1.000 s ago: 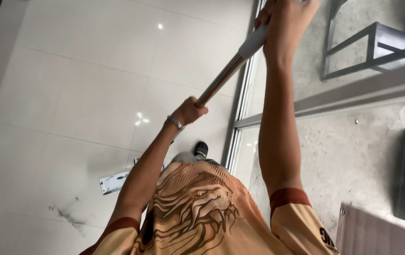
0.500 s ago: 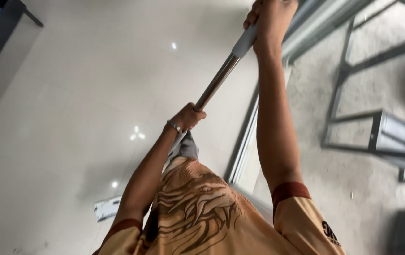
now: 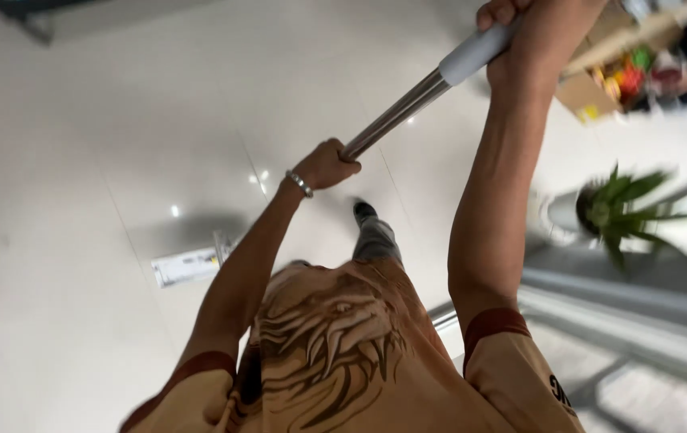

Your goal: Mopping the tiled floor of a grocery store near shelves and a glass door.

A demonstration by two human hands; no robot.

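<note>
Head camera, looking steeply down the person's own body at a pale, glossy tiled floor [image 3: 79, 160].

Both bare hands grip a long mop handle [image 3: 396, 118], a shiny metal pole with a light grey sleeve at its upper end. The right hand [image 3: 532, 44] is at the top of the picture, nearest the camera, its fingers closed fully around the grey sleeve. The left hand [image 3: 325, 164], with a beaded bracelet [image 3: 299, 183] at the wrist, is lower down the pole, its fingers wrapped tight around the bare metal.

The handle's long axis runs on a diagonal from the right hand at upper right, down through the left hand, toward the lower left. There the flat white mop head [image 3: 187, 266] lies on the floor, just beyond the left forearm. So the left hand is the nearer to the mop head, and the right hand holds the far end of the pole.

Below the arms are a tan printed shirt [image 3: 335, 353] and one grey trouser leg ending in a dark shoe [image 3: 363, 211] on the tiles.

To the right, blurred: a green potted plant [image 3: 620, 210], a box of colourful items [image 3: 612, 80] near the top right corner, and a metal door track [image 3: 624, 317] crossing the lower right.
</note>
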